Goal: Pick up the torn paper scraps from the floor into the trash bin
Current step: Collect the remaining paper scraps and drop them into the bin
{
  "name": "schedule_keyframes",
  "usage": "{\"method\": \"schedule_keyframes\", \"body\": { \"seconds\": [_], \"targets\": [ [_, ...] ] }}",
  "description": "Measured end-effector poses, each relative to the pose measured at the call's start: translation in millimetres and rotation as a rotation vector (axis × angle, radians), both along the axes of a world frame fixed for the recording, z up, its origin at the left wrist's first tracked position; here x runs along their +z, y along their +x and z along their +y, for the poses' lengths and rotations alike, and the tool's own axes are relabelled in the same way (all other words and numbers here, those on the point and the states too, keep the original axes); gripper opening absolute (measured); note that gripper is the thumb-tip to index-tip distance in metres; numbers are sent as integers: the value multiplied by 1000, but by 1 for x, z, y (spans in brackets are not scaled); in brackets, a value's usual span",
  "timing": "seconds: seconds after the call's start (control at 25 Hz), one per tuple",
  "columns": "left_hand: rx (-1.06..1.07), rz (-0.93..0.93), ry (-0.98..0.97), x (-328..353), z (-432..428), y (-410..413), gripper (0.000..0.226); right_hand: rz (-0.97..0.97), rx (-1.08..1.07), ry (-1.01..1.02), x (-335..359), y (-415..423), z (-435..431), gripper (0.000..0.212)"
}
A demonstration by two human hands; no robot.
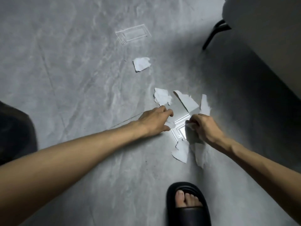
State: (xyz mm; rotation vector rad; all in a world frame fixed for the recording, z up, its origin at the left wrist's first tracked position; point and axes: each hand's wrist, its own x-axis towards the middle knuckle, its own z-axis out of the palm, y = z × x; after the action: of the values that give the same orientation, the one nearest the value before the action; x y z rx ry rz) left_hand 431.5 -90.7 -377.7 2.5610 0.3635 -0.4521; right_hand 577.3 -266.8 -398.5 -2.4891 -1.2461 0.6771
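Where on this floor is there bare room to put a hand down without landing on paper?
Bare floor stretches left of the left hand and the lone far scrap. Another free patch lies near, between the left forearm and the black sandal. It is crowded around the right hand: scraps ahead and just behind it.

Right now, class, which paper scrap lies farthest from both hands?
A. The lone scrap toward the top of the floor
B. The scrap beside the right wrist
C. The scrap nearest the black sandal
A: the lone scrap lies well beyond the left hand and right hand.
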Motion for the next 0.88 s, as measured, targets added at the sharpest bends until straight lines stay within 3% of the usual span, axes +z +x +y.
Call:
{"method": "schedule_keyframes", "body": {
  "seconds": [0.08,0.24,0.32,0.4,0.52,0.6,0.72,0.88],
  "targets": [
    [-8,-57,-4,-24,-14,5,41,55,-64,43,6,3,-15,5],
    [69,-166,-46,-44,-14,7,11,143,246,-121,10,-3,-60,29],
    [112,-212,-77,-39,-16,7,9,112,314,-153,6,-7,-70,25],
    [-21,-270,-97,-31,-30,7,8,75,312,-108,2,-3,-70,15],
    [-383,-221,-75,-32,-63,4,6,108,130,-53,-1,2,-63,10],
    [-479,-191,7,-38,-72,2,5,175,-88,-9,0,5,-57,8],
    [-348,-128,-26,-42,-66,-5,8,333,-363,86,5,3,-43,9],
    [-16,-124,-98,-16,-28,-17,10,570,-501,161,7,-12,-11,10]
  ]
}}
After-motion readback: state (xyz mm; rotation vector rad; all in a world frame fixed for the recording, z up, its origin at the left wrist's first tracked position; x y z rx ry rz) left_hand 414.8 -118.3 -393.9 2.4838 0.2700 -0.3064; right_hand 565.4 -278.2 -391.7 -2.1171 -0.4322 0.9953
